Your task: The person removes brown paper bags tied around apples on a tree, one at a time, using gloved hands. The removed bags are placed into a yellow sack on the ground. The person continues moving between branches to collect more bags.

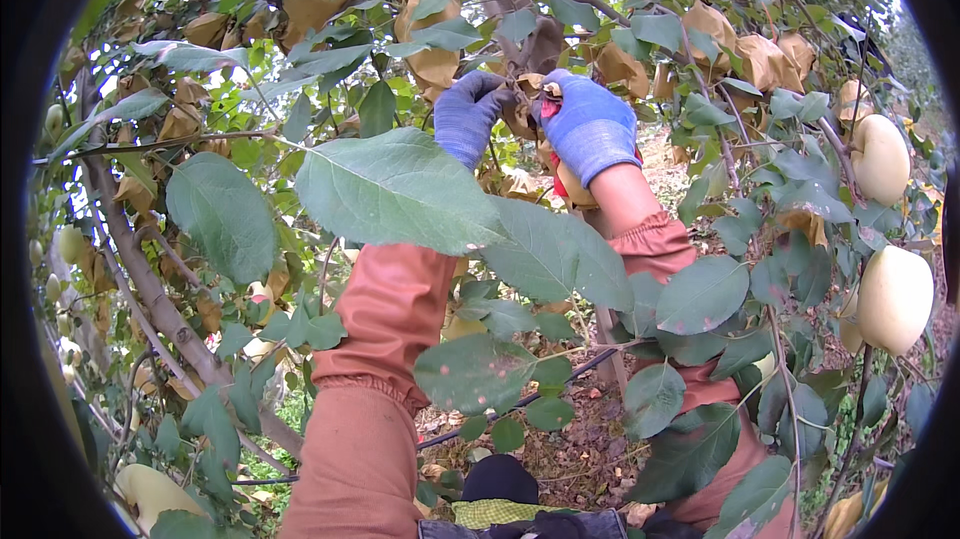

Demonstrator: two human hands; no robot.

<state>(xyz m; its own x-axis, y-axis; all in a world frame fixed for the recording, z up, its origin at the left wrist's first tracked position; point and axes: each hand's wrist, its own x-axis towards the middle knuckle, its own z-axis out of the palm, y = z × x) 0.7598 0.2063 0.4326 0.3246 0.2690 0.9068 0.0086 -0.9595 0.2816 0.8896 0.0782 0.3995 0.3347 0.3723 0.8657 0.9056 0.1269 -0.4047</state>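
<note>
Nearest, two reddish-brown sleeves, the left (395, 309) and the right (655, 249), reach up from the lower edge; their gathered elastic seams probably keep twigs and leaf litter out. A broad green leaf (395, 189) hangs in front of them, because the arms pass through the foliage rather than around it.

Beyond it, the blue-gloved left hand (468, 119) and right hand (595, 124) meet from opposite sides at a crumpled brown paper bag (520, 109), just below the fork of the trunk (540, 44). Coming at it from both sides likely lets one hand steady the paper while the other works it. The left fingers are bent and bunched, their tips against the bag; I cannot tell whether they grip it. The right thumb and forefinger look pinched on its creased upper edge, the other fingers curled behind.

Farther up, another brown bag (432, 34) hangs left of the fork, and a cluster of paper bags (770, 64) lines the right-hand branch, presumably wrapped around fruit as cover. Toward the right, a bare pale apple (895, 301) hangs below a second pale apple (880, 161), both apparently borne by their own stems.
</note>
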